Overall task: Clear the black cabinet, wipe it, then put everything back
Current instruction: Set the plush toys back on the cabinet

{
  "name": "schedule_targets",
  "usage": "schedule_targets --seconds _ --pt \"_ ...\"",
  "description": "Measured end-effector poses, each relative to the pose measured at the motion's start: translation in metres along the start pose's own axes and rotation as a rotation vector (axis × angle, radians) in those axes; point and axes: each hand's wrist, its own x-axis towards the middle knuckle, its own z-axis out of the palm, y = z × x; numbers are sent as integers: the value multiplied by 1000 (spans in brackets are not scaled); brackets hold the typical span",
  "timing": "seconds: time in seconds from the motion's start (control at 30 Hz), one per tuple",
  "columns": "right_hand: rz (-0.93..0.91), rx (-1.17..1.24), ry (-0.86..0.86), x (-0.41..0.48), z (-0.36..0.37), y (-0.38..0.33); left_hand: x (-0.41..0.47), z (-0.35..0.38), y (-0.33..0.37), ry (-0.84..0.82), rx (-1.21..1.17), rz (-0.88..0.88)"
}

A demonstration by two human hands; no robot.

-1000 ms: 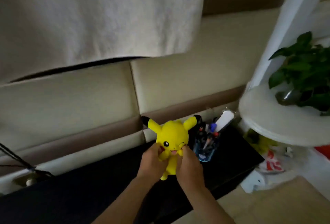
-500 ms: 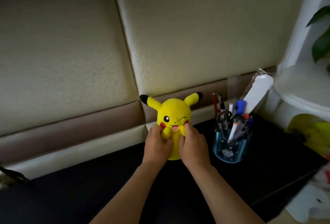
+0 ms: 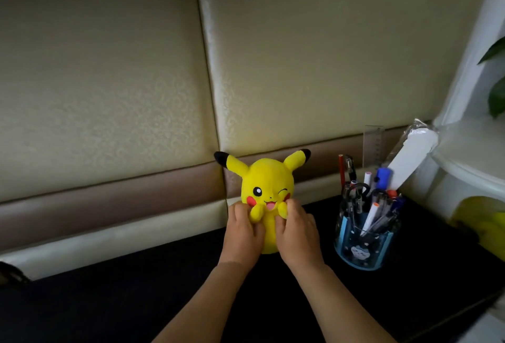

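The person holds a yellow soft toy [image 3: 269, 181] with both hands. The left hand [image 3: 241, 236] and the right hand [image 3: 296, 238] are each curled around one side of its body, with the fingertips pressed in just under its cheeks. The toy is upright and faces the camera. It is at the back of the black cabinet [image 3: 136, 301], close to the padded wall [image 3: 109, 82]. Its bottom seems to touch the cabinet top, but the hands hide part of it, so this is not sure.

A blue pen holder [image 3: 363, 247] full of pens stands on the cabinet near the right hand, not touching it. A white shelf [image 3: 470, 156] is at the far right.

The step is probably setting the toy in its place, or else taking it away; one picture cannot decide this. If it is being placed, the next move needs both hands to let go gently so that the light toy does not fall over, and the right hand must draw back without knocking the pen holder.
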Motion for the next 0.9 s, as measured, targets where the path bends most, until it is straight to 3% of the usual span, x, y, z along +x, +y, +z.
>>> schedule_targets --seconds 0.23,0.5,0.73,0.9 --pt "132 122 1 -20 6 12 -13 0 -3 -40 -75 0" --pt "296 353 47 -25 1 20 -17 -10 1 -172 -142 -120" --pt "207 205 4 -22 8 22 -17 -5 3 -124 -72 -77" --pt "292 146 44 -14 15 18 -14 -1 1 -85 -30 -121"
